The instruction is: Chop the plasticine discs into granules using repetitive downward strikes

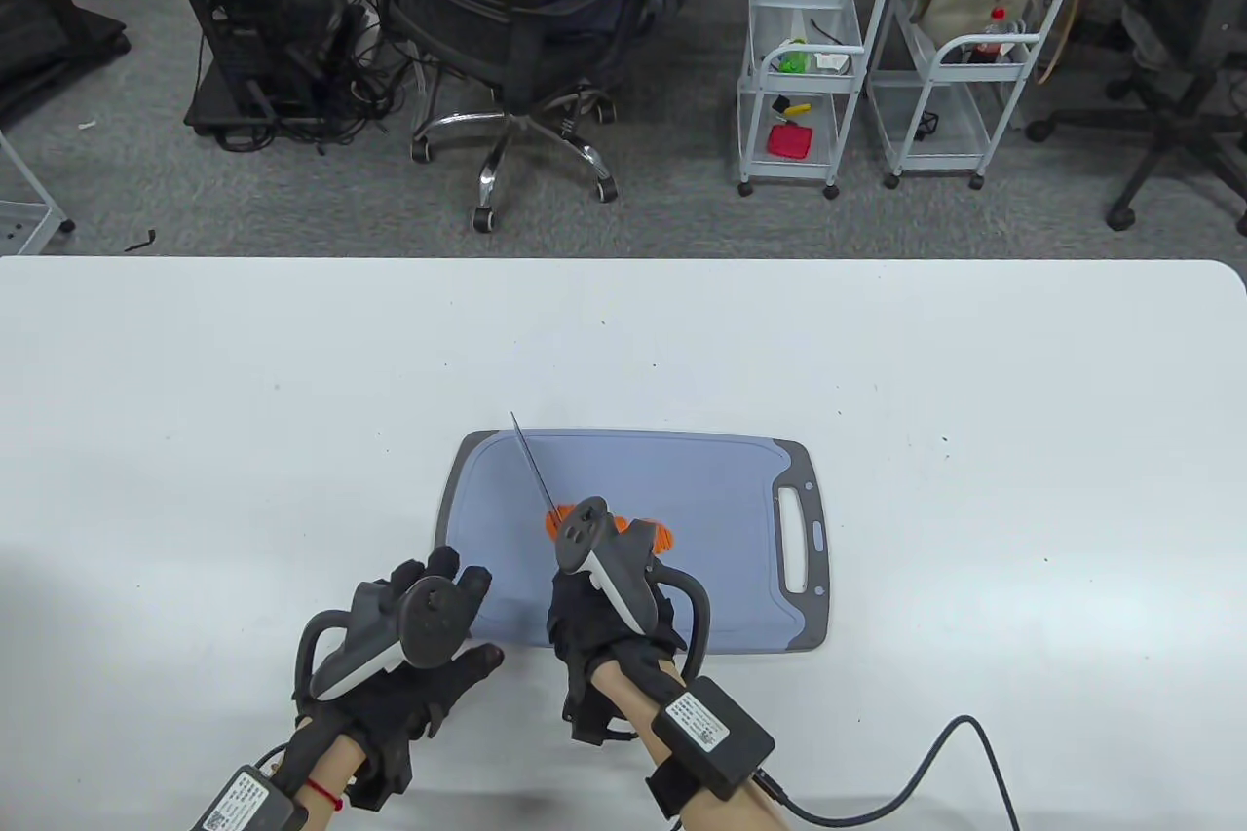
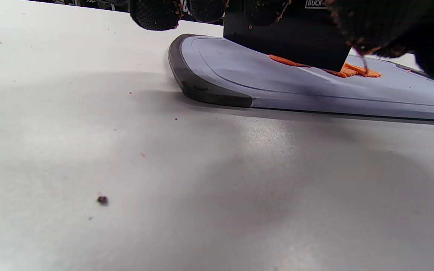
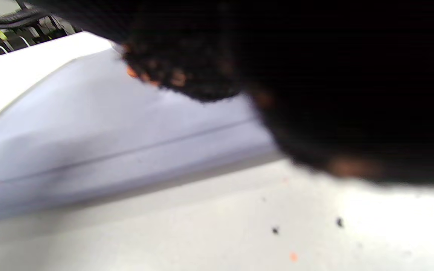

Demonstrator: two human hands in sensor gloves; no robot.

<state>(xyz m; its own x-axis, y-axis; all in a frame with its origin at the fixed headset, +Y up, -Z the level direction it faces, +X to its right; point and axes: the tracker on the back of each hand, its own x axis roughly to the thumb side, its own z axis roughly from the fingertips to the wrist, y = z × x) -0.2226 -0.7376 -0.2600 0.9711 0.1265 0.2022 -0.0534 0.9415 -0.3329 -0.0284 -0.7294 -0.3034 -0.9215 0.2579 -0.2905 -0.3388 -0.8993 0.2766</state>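
Fingers of the right hand curl around a dark-bladed cleaver over flat orange plasticine pieces at the blue-grey cutting board's near middle. Left hand rests at the board's left corner, fingers loosely spread. Plasticine looks sliced, not granular; chopping remains.

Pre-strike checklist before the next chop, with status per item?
1. Orange plasticine pieces on the blue-grey plastic cutting board: ok.
2. Black-bladed cleaver over the plasticine, edge at or near the pieces: ok.
3. Right hand holding the cleaver: cannot tell; the tracker hides the handle.
4. Left hand clear of the blade: ok, at the board's near-left corner.
5. Board flat on the white table: ok.
6. Pieces stuck to the blade: cannot tell.
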